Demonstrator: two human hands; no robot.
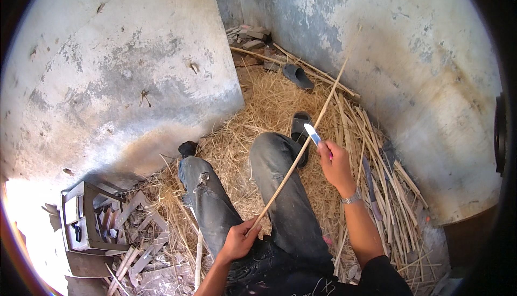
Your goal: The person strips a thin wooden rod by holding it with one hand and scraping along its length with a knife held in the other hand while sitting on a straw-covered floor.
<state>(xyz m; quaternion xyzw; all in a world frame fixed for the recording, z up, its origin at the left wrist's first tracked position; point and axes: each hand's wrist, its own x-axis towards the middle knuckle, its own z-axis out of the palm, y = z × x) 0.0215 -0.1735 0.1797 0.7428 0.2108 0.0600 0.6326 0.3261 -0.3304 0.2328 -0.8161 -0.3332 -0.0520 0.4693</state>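
Observation:
A long, thin bamboo strip [291, 170] slants from my lap up and away to the right, its far end near the wall. My left hand [240, 239] is closed around its near end, between my thighs. In my right hand [335, 162] is a knife [312, 134] with a pale blade and a pink bit of handle showing. The blade points up and left, close beside the strip; whether it touches cannot be told. A metal-banded watch [351, 197] sits on my right wrist.
Straw-like shavings [237, 134] cover the floor. A pile of bamboo strips [385, 188] lies along the right wall. A loose dark slipper [298, 76] rests ahead, near bricks [253, 37]. At left, a wooden stool-like frame [89, 223] stands against the peeling wall [124, 70].

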